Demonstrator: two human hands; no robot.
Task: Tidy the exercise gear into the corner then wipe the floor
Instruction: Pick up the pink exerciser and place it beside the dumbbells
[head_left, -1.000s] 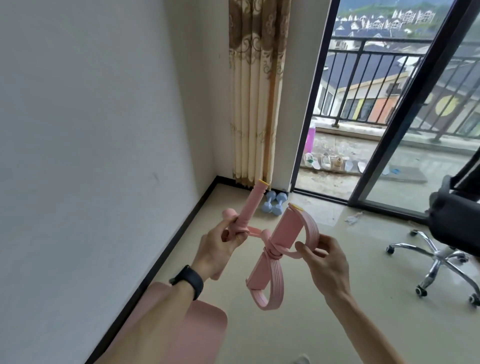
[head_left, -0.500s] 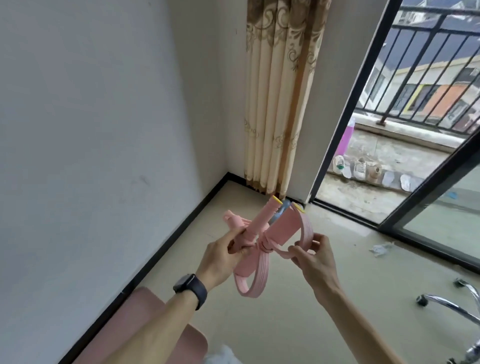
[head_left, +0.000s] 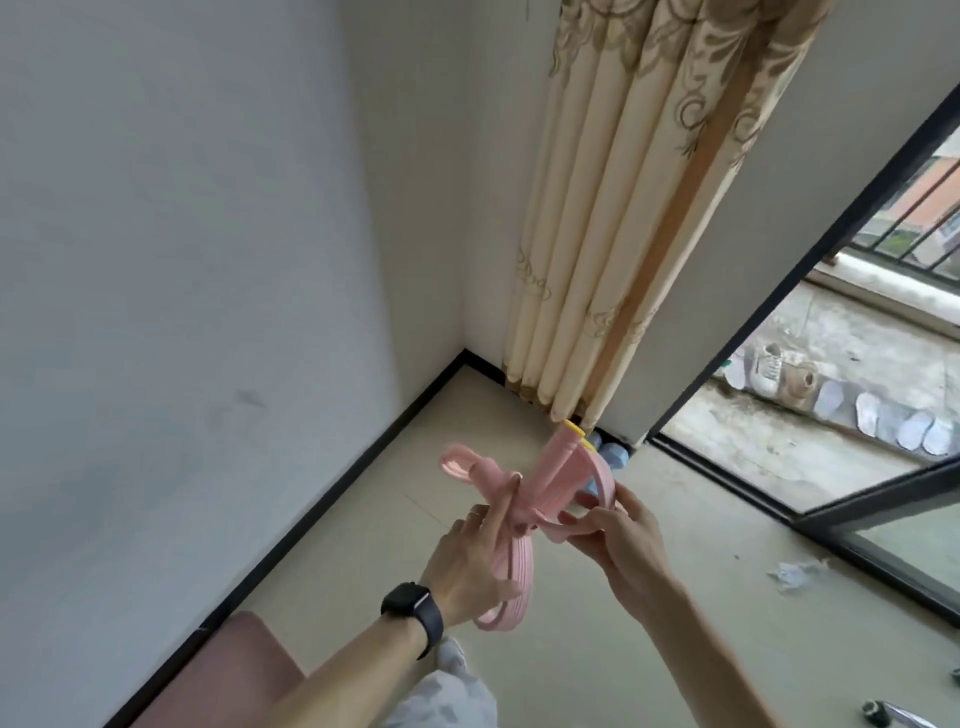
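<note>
I hold a pink pedal resistance band (head_left: 524, 499), bundled and knotted in the middle, in front of me above the floor. My left hand (head_left: 470, 561), with a black watch on the wrist, grips the knot and the hanging loops. My right hand (head_left: 615, 530) pinches a band loop on the right side. A pink handle with a yellow end cap points up towards the corner. Light blue dumbbells (head_left: 613, 457) lie on the floor by the curtain foot, partly hidden behind the band.
A beige patterned curtain (head_left: 613, 234) hangs in the corner. A pink mat (head_left: 234, 670) lies along the left wall. Crumpled paper (head_left: 795, 571) is on the floor near the sliding door track (head_left: 727, 478). Shoes and slippers sit on the balcony. A chair leg (head_left: 898, 719) shows at bottom right.
I have moved closer to the corner and the view has tilted down. My hands have drawn together around the knot, and the office chair has mostly left the view.
</note>
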